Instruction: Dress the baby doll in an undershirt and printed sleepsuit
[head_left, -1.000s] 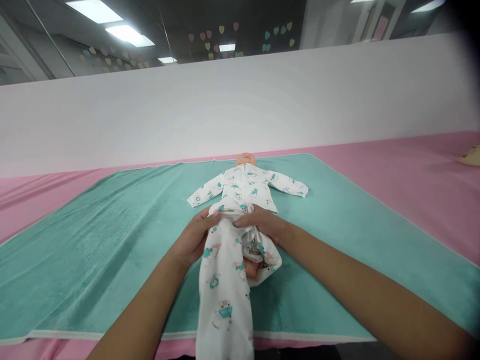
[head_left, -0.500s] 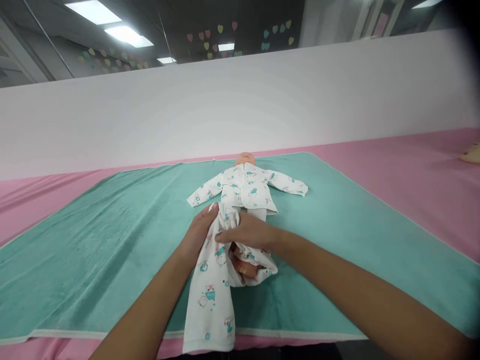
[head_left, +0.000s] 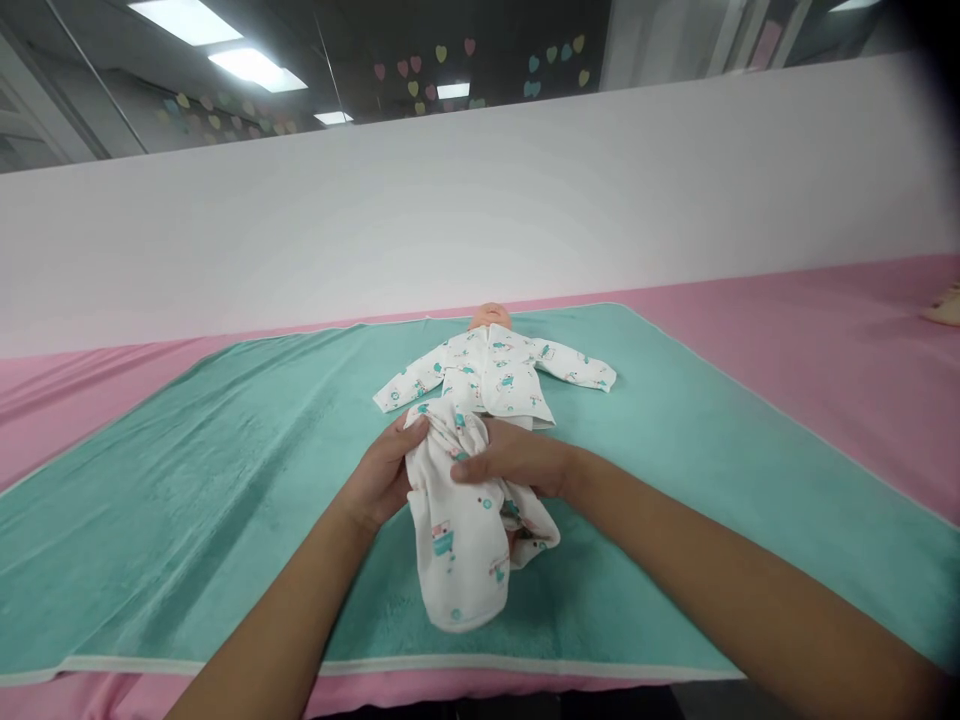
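Note:
A baby doll (head_left: pixel 490 317) lies on its back, head away from me, wearing a white printed jacket (head_left: pixel 495 372) with both sleeves spread. Over its legs, white baby pants (head_left: pixel 461 540) with teal and pink prints are bunched between my hands. My left hand (head_left: pixel 390 465) grips the bunched cloth on the left, thumb on top. My right hand (head_left: pixel 517 455) holds the same cloth from the right, thumb pressed on the front. One pant leg hangs toward me; the other is gathered at the right, with a little of the doll's foot showing in its opening. The doll's legs are mostly hidden.
A teal blanket (head_left: pixel 247 500) with a pale edge lies under the doll, over a pink cloth (head_left: pixel 810 330). Behind stands a white wall (head_left: pixel 450 220), with dark glass above it bearing heart stickers. A tan object (head_left: pixel 943 305) is partly visible at the right edge.
The hanging pant leg has been gathered up and shortened, its hem rising and shifting right. Less of the doll's foot shows now. Both hands stay on the cloth.

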